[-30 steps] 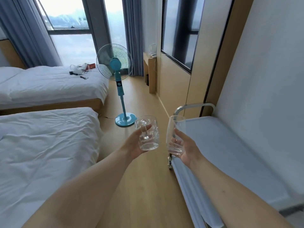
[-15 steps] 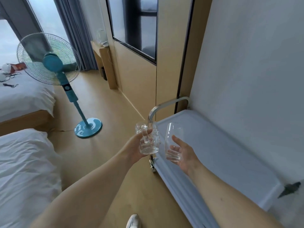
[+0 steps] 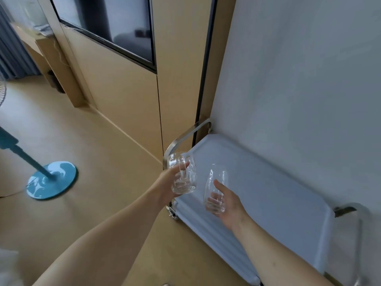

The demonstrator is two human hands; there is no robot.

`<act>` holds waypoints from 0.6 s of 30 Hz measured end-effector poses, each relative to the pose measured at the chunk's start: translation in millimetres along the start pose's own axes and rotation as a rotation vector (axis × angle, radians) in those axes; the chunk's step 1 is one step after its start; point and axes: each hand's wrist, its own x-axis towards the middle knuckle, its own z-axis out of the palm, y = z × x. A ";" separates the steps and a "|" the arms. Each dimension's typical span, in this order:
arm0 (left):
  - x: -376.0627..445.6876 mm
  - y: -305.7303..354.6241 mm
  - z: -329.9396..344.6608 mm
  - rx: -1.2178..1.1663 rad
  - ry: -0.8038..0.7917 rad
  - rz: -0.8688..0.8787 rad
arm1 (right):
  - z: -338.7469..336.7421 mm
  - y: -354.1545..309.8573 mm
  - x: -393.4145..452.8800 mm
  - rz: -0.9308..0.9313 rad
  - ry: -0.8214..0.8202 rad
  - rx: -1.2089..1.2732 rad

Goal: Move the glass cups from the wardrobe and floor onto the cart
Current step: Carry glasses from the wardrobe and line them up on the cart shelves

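Over the cart [image 3: 268,182], both glasses [image 3: 183,176] now; fan head gone.

Soft, even daylight; faint shadows, wide-angle bending at edges, slight motion blur.

The mug [image 3: 182,174] in the left hand [image 3: 165,186] is clear, glossy glass with thick, ribbed-looking walls; the tumbler [image 3: 215,190] in the right hand [image 3: 228,205] is thinner, smooth clear glass, fingers showing through it. Under the right hand, the cart [image 3: 278,195] top is a smooth, matt pale grey-blue surface, seemingly plastic. Just beyond the left hand, the handle [image 3: 185,137] is polished, shiny metal. The floor [image 3: 99,162] below the left arm looks like smooth, satin wood-tone laminate. Far left of that hand, the fan base [image 3: 52,180] is glossy teal plastic. Beyond both hands, the panel [image 3: 127,96] is matt light wood, the wall [image 3: 299,79] matt white.
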 end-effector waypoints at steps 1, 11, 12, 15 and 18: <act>6.1 2.1 0.5 -0.011 -0.009 -0.015 | -0.3 -1.4 3.1 0.005 0.003 0.014; 77.0 13.5 23.6 0.131 0.177 -0.033 | -18.1 -31.1 57.4 0.014 0.073 0.078; 87.5 16.5 26.6 0.168 0.232 -0.022 | -20.0 -36.5 66.1 0.007 0.075 0.083; 122.2 29.3 34.0 0.301 0.350 0.020 | -25.4 -53.7 96.8 -0.007 0.070 0.118; 160.7 43.3 44.4 0.411 0.362 0.011 | -32.2 -72.8 131.5 -0.003 0.088 0.128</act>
